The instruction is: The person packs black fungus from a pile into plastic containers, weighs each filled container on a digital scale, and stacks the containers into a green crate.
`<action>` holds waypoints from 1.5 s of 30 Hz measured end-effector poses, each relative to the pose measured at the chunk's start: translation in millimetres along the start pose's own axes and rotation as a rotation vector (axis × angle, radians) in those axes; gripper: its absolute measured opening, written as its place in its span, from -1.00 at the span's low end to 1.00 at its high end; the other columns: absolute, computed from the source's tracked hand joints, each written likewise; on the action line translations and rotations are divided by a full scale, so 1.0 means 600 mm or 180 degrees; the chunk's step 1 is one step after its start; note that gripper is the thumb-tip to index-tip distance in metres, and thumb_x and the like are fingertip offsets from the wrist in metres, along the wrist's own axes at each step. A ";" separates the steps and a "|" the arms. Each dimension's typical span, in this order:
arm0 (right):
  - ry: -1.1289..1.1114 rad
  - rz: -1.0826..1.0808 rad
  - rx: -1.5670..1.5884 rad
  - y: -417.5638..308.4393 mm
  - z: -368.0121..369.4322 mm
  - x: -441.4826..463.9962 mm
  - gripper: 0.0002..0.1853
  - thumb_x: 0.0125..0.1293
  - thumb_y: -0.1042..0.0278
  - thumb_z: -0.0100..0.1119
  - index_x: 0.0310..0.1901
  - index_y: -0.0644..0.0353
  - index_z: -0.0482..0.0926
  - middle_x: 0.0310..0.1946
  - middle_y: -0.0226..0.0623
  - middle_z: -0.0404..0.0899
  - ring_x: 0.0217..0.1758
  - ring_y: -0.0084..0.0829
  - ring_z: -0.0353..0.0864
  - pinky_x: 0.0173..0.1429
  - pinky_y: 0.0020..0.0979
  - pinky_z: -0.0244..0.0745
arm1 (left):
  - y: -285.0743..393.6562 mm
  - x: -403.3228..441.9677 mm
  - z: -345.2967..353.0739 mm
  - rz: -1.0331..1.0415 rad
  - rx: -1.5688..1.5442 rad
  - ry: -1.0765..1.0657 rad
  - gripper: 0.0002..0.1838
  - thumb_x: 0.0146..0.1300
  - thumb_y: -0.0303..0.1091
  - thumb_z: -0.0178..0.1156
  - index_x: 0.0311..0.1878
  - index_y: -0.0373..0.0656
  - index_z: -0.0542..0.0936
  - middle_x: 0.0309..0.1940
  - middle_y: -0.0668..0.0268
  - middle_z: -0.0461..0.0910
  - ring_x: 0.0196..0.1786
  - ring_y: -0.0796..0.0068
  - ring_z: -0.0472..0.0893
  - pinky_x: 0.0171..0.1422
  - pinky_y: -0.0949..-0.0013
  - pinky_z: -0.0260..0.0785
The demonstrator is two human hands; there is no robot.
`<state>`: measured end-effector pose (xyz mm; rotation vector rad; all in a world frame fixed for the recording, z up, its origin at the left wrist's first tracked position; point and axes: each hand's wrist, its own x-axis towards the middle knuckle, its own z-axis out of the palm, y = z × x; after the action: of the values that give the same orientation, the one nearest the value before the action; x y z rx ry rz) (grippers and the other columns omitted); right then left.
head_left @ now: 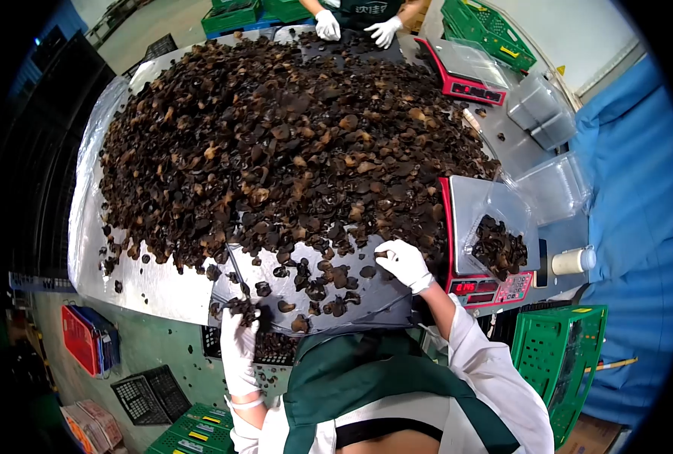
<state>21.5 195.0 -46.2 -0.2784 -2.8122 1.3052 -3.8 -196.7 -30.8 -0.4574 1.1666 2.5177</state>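
Observation:
A large heap of dark brown, wrinkled fungus pieces (pixel 276 144) covers most of the metal table (pixel 162 291). My left hand (pixel 239 340), in a white glove, is at the table's front edge, its fingers closed on a small clump of dark pieces (pixel 242 309). My right hand (pixel 404 265), also white-gloved, is over the near part of the table beside the scale, fingertips pinched on a small dark piece. Loose pieces (pixel 336 276) are scattered between my hands. Right of my right hand, a red scale (pixel 465 227) bears a clear plastic box holding dark pieces (pixel 500 246).
Across the table are a co-worker's two gloved hands (pixel 384 32). A second red scale (pixel 472 79), stacked clear boxes (pixel 540 110) and a white bottle (pixel 573 261) stand at the right. Green crates (pixel 559 356) and a black crate (pixel 151 395) are beside and below the table.

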 end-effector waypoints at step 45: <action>0.2256 -0.0018 0.2230 0.091 -0.362 -0.212 -0.39 0.57 0.02 -0.53 0.13 0.32 0.50 0.10 -0.15 0.55 0.27 -0.34 0.42 0.36 -0.39 0.22 | -0.370 0.003 0.599 0.3064 0.4437 -0.3290 -0.61 0.12 -0.38 0.30 0.06 -0.09 0.61 0.13 0.11 0.52 0.21 0.05 0.46 0.30 0.14 0.31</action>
<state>176.7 371.6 59.2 -0.5534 -1.6778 1.6605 34.2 218.1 40.0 1.7550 2.3093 1.1875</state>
